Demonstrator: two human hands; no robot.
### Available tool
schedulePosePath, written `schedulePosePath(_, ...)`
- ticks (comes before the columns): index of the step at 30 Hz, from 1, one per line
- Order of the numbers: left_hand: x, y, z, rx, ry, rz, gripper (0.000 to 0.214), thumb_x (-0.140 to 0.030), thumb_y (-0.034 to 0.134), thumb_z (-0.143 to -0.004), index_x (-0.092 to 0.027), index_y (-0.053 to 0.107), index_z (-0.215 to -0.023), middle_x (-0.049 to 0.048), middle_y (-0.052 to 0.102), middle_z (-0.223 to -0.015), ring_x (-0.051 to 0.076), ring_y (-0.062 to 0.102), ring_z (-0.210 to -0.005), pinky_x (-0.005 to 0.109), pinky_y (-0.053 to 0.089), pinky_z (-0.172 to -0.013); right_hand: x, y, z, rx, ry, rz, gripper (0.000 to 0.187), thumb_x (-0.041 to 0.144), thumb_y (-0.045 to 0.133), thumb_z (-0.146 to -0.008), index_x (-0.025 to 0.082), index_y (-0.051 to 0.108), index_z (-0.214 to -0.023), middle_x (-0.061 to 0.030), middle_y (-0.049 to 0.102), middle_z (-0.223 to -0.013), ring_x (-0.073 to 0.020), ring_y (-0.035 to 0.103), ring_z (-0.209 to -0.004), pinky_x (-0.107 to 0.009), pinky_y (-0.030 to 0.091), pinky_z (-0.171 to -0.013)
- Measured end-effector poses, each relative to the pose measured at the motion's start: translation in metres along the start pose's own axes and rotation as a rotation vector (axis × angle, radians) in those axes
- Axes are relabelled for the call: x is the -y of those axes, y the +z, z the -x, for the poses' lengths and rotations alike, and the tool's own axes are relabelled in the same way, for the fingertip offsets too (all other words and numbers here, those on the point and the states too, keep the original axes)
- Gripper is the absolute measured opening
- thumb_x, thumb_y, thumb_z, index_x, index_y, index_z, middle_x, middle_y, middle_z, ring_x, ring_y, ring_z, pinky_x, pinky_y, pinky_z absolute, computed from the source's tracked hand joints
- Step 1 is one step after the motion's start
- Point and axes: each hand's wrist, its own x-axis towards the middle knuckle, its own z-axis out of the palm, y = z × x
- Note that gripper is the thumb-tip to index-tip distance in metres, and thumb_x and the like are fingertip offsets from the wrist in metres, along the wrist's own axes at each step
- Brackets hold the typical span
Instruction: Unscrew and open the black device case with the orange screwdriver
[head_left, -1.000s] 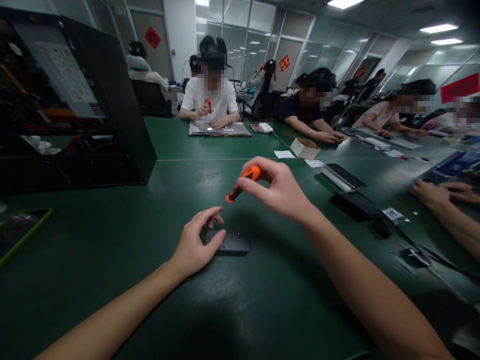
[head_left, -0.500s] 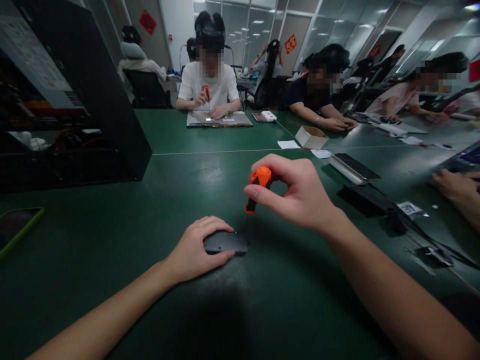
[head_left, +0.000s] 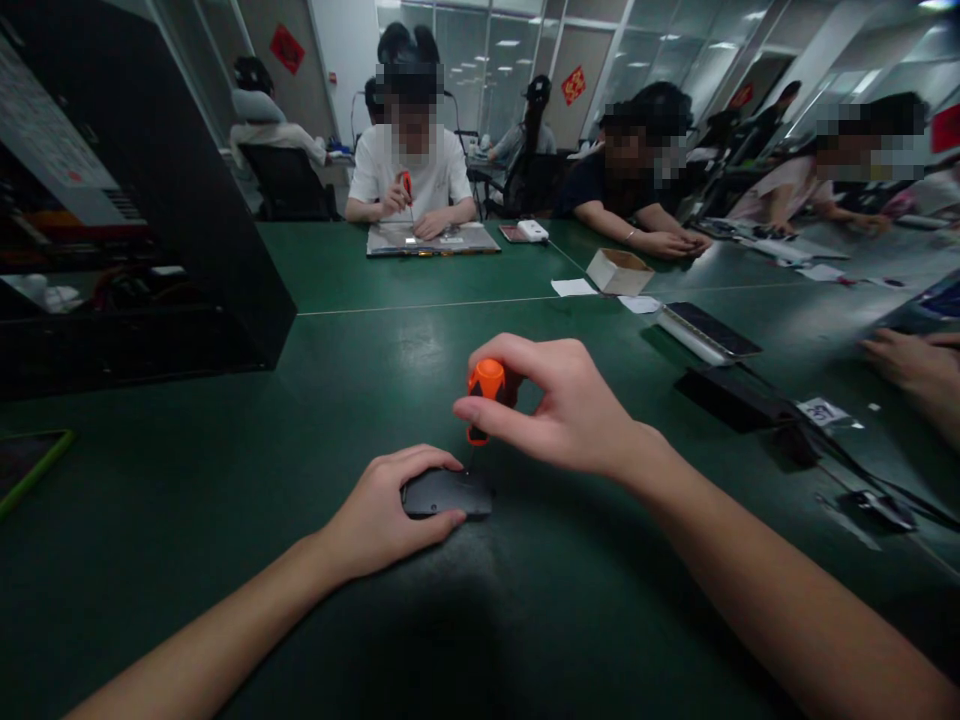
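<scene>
A small dark grey flat device (head_left: pixel 450 494) with rounded edges and small holes in its upper face lies on the green table (head_left: pixel 315 620); I cannot make out its exact kind. My left hand (head_left: pixel 397 505) grips it from the left, thumb along the near side and fingers along the far side. Pinched in my right hand (head_left: pixel 555 405) is an orange and black screwdriver (head_left: pixel 487 378), held nearly upright. Its thin shaft points down at the device's far edge, close to my left fingertips. The tip seems to meet the surface there.
A black open-sided case (head_left: pixel 225 250) stands at the left, near a green-edged phone (head_left: pixel 34 465). To the right are a black adapter (head_left: pixel 727 398) with cables and a dark-topped slab (head_left: pixel 709 332). A small box (head_left: pixel 619 272) sits farther back. Co-workers sit across and at right.
My right hand has moved left and down with the screwdriver, bringing its tip to the far edge of the device. My left hand keeps its grip. The view has shifted slightly.
</scene>
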Motion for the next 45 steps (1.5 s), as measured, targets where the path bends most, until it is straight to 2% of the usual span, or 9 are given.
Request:
schedulePosePath(9, 0.004, 0.000, 0.002, 0.000, 0.028, -0.032, 0.036, -0.029, 0.079, -0.082, -0.024, 0.069, -0.116, 0.0048, 0.075, -0.114, 0.026, 0.071, -0.104, 0.038, 0.055, -0.096, 0.002, 0.000, -0.001, 0.010, -0.017, -0.026, 0.028, 0.044, 0.066, -0.094, 0.018, 0.061, -0.086, 0.0034, 0.060, -0.071, -0.0090, 0.052, -0.060, -0.022, 0.039, -0.059)
schedulePosePath(26, 0.007, 0.002, 0.001, -0.018, 0.054, -0.048, 0.035, -0.032, 0.079, -0.082, -0.023, 0.071, -0.115, 0.0050, 0.077, -0.112, 0.026, 0.073, -0.103, 0.037, 0.056, -0.095, 0.003, 0.000, -0.004, 0.051, 0.048, -0.095, 0.029, 0.046, 0.067, -0.093, 0.018, 0.061, -0.087, 0.0036, 0.059, -0.073, -0.0091, 0.051, -0.060, -0.022, 0.039, -0.059)
schedulePosePath(31, 0.006, 0.001, 0.001, -0.014, 0.052, -0.052, 0.035, -0.032, 0.079, -0.082, -0.023, 0.071, -0.115, 0.0058, 0.076, -0.113, 0.026, 0.072, -0.103, 0.038, 0.056, -0.095, 0.003, 0.008, -0.004, 0.006, 0.137, -0.152, 0.029, 0.045, 0.068, -0.092, 0.018, 0.059, -0.084, 0.0057, 0.054, -0.068, -0.0077, 0.048, -0.056, -0.022, 0.037, -0.057)
schedulePosePath(35, 0.006, 0.001, 0.001, -0.016, 0.057, -0.064, 0.034, -0.032, 0.079, -0.083, -0.023, 0.071, -0.115, 0.0056, 0.076, -0.112, 0.026, 0.072, -0.103, 0.038, 0.055, -0.095, 0.002, 0.018, -0.004, -0.032, 0.195, -0.232, 0.028, 0.045, 0.066, -0.094, 0.018, 0.060, -0.089, 0.0053, 0.054, -0.070, -0.0085, 0.050, -0.058, -0.022, 0.038, -0.058)
schedulePosePath(40, 0.007, 0.001, 0.002, -0.016, 0.061, -0.058, 0.035, -0.031, 0.079, -0.082, -0.023, 0.069, -0.115, 0.0050, 0.076, -0.114, 0.026, 0.071, -0.104, 0.037, 0.054, -0.095, 0.006, 0.018, -0.004, -0.008, 0.130, -0.189, 0.025, 0.042, 0.065, -0.095, 0.018, 0.058, -0.088, 0.0040, 0.056, -0.072, -0.0096, 0.052, -0.062, -0.023, 0.039, -0.061)
schedulePosePath(45, 0.007, 0.001, 0.000, -0.003, 0.070, -0.030, 0.033, -0.030, 0.079, -0.083, -0.023, 0.070, -0.114, 0.0048, 0.075, -0.113, 0.025, 0.071, -0.103, 0.035, 0.054, -0.093, 0.016, -0.003, -0.005, 0.133, 0.063, 0.052, 0.024, 0.037, 0.060, -0.095, 0.019, 0.055, -0.081, 0.0039, 0.052, -0.066, -0.0097, 0.045, -0.057, -0.025, 0.033, -0.058)
